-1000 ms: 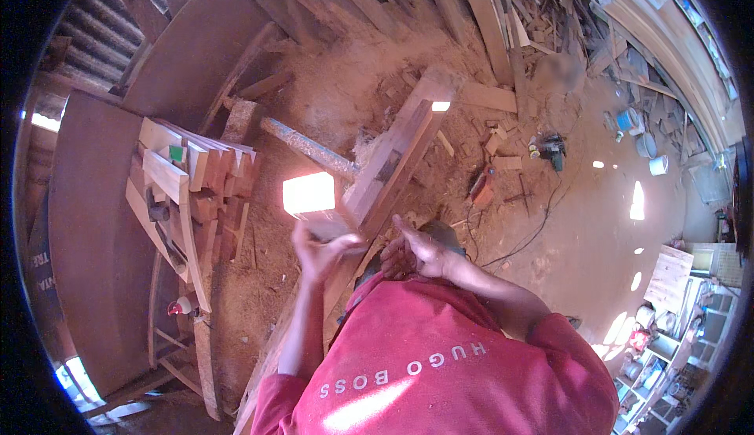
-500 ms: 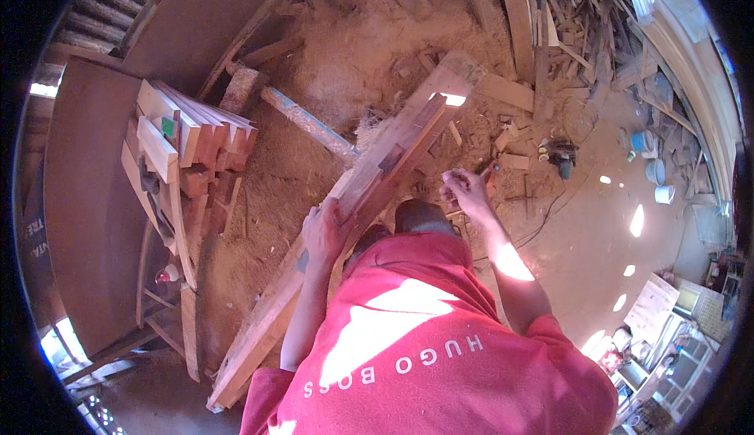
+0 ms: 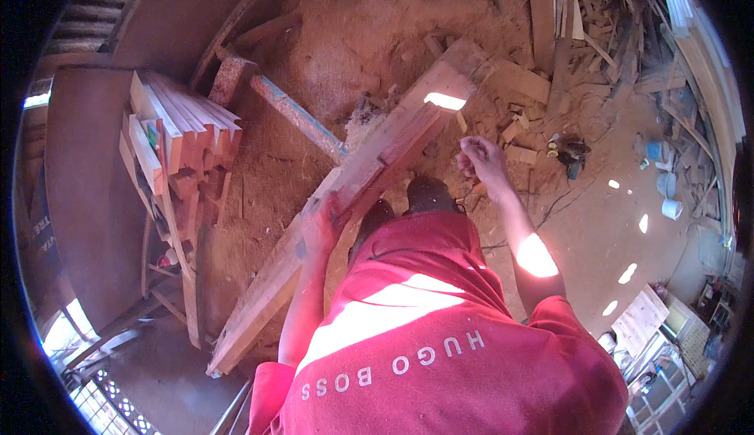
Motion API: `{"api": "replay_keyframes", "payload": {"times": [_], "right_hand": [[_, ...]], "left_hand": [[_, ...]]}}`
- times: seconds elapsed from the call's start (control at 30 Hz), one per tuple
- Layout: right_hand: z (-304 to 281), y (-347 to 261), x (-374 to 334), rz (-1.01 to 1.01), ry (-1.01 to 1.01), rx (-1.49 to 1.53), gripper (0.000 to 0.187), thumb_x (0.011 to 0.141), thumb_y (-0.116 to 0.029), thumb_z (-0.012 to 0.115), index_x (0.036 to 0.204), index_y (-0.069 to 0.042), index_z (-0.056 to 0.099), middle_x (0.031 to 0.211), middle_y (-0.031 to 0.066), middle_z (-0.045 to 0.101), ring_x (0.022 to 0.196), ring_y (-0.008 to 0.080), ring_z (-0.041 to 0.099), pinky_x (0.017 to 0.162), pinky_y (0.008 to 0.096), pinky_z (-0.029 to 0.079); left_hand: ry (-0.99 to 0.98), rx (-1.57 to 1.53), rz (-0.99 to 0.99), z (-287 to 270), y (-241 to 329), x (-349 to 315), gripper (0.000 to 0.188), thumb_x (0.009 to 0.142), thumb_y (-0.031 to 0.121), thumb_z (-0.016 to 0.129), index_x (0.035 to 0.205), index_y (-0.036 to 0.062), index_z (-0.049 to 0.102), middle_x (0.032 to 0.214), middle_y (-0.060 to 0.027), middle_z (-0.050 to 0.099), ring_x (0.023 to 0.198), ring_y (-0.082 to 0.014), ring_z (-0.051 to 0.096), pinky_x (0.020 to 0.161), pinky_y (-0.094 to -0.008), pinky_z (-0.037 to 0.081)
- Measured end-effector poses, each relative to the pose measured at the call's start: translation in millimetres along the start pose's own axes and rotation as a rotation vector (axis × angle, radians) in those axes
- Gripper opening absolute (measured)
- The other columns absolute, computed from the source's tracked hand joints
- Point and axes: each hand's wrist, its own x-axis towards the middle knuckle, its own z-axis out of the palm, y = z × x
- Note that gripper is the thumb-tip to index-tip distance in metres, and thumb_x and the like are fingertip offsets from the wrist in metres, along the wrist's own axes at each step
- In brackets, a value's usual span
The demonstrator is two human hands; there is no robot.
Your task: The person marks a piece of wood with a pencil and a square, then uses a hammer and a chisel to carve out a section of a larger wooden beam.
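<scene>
A long, thick wooden beam (image 3: pixel 275 278) runs diagonally from the near left to the far middle. Along its right side lies a narrower wooden bar (image 3: pixel 416 129), its far end brightly sunlit. My left hand (image 3: pixel 320 227) is closed over this bar, fingers wrapped on its edge beside the beam. To the right, my right hand (image 3: pixel 483 162) hovers apart from the wood with its fingers curled in. Whatever is between those fingers, if anything, is hidden.
Stacked cut boards (image 3: pixel 184 133) stand at the left. A pale blue metal bar (image 3: pixel 298 117) meets the beam's far side. Wood offcuts (image 3: pixel 518 129) and a corded power tool (image 3: pixel 572 155) lie on the floor at the right, with buckets (image 3: pixel 670 207) farther off. Scrap wood is piled at the far right.
My right hand has moved forward and slightly right, its fingers still curled. My left hand stays on the bar. The whole view has shifted a little.
</scene>
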Motion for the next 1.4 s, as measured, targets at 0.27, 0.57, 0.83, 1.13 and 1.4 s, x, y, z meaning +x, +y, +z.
{"api": "replay_keyframes", "payload": {"times": [0.27, 0.57, 0.83, 1.13, 1.4], "right_hand": [[1, -24, 22, 0.052, -0.053, -0.022, 0.028, 0.099, -0.032, 0.064, 0.113, -0.008, 0.063, 0.088, 0.0033, 0.069, 0.073, 0.0087, 0.065, 0.058, 0.0234, 0.050], [-16, -14, 35, 0.064, -0.047, -0.021, 0.027, 0.100, -0.031, 0.064, 0.113, -0.007, 0.063, 0.086, 0.0030, 0.069, 0.071, 0.0086, 0.064, 0.057, 0.0233, 0.050], [-21, -24, 36, 0.048, -0.041, -0.009, 0.028, 0.100, -0.031, 0.063, 0.114, -0.007, 0.062, 0.086, 0.0027, 0.068, 0.072, 0.0088, 0.065, 0.058, 0.0232, 0.050], [-28, -29, 38, 0.032, -0.044, -0.017, 0.031, 0.100, -0.034, 0.063, 0.115, -0.007, 0.062, 0.089, 0.0035, 0.069, 0.075, 0.0095, 0.065, 0.062, 0.0245, 0.050], [-35, -25, 36, 0.029, -0.038, 0.004, 0.031, 0.100, -0.034, 0.064, 0.115, -0.006, 0.062, 0.089, 0.0034, 0.069, 0.075, 0.0094, 0.066, 0.062, 0.0237, 0.052]], "left_hand": [[-0.019, 0.055, -0.025, -9, 15, 15, 0.039, 0.073, 0.031, 0.084, 0.099, 0.0112, 0.061, 0.077, -0.0128, 0.062, 0.080, -0.0358, 0.063, 0.068, -0.0478, 0.050], [-0.043, 0.060, -0.018, -2, 10, 14, 0.042, 0.074, 0.032, 0.084, 0.104, 0.0124, 0.063, 0.078, -0.0130, 0.063, 0.080, -0.0354, 0.063, 0.067, -0.0477, 0.051], [0.015, 0.079, 0.002, -7, 15, 17, 0.040, 0.071, 0.032, 0.085, 0.099, 0.0125, 0.064, 0.076, -0.0118, 0.062, 0.073, -0.0340, 0.064, 0.066, -0.0460, 0.051], [0.006, 0.093, 0.027, -8, 17, 18, 0.037, 0.071, 0.031, 0.085, 0.094, 0.0124, 0.063, 0.070, -0.0096, 0.060, 0.072, -0.0323, 0.064, 0.063, -0.0443, 0.051], [0.059, 0.092, 0.029, -11, 27, 18, 0.037, 0.071, 0.029, 0.085, 0.094, 0.0121, 0.063, 0.069, -0.0091, 0.060, 0.072, -0.0316, 0.064, 0.063, -0.0435, 0.051]]}}
